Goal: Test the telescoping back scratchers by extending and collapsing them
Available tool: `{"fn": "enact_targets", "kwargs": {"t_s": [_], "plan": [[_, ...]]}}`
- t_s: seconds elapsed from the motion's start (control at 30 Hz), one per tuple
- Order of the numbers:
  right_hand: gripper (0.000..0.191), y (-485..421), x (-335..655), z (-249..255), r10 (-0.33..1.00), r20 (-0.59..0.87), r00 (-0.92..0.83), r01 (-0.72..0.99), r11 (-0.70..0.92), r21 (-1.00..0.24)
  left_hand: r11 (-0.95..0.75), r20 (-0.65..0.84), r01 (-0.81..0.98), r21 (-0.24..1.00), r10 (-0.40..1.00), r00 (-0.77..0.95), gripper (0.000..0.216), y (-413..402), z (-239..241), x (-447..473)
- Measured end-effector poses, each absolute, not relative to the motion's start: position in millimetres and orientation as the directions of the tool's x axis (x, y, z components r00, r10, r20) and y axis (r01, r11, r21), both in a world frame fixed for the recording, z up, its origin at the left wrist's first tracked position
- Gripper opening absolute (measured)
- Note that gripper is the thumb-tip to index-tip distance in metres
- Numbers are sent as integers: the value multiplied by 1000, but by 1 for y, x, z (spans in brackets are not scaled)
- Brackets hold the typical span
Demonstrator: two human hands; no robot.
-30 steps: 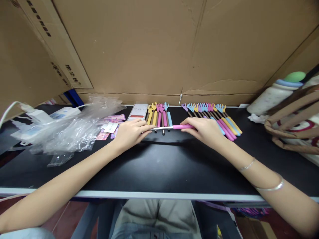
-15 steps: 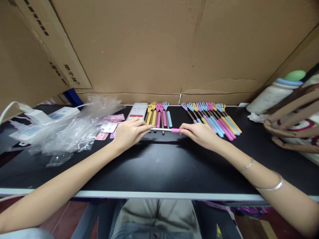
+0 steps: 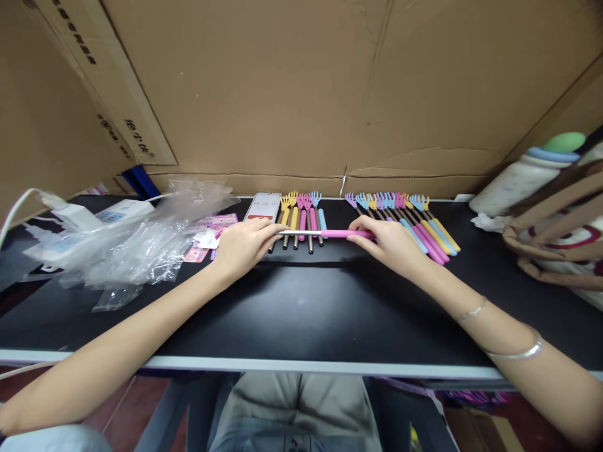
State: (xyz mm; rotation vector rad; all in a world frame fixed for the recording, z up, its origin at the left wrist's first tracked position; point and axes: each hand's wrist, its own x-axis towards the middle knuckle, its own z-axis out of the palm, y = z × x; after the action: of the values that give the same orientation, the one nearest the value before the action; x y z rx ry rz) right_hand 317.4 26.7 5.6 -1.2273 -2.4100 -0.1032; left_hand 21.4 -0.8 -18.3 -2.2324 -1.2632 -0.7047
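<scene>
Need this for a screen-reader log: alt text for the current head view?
Bare left hand and right hand hold a pink-handled back scratcher sideways over a black table. Behind it lie a left row of scratchers and a right row of scratchers, with clear plastic at left, a bottle at right.

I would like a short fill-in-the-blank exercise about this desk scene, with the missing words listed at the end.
1. The right hand holds a back scratcher by its handle, which is ____ in colour.
2. The hand nearer the clear plastic bags is the person's ____ one.
3. The white bottle has a rounded top coloured ____.

Missing words: pink; left; green.
</scene>
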Motion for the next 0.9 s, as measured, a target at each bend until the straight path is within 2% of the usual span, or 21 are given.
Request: {"fn": "enact_targets", "kwargs": {"t_s": [0.23,0.57,0.7,0.9], "plan": [[30,26,316,1,791,336,-512,779,592,-207,-487,675,859,-155,583,452,26,0,-20,18],[41,23,310,-4,816,146,-560,678,552,-485,-504,685,840,-202,540,489,26,-1,-20,20],[42,22,308,-3,823,173,-541,673,547,-499,-521,667,832,-193,552,500,25,-4,-18,24],[31,26,315,11,836,275,-476,653,544,-526,-482,650,865,-141,614,448,25,-5,-16,26]]}}
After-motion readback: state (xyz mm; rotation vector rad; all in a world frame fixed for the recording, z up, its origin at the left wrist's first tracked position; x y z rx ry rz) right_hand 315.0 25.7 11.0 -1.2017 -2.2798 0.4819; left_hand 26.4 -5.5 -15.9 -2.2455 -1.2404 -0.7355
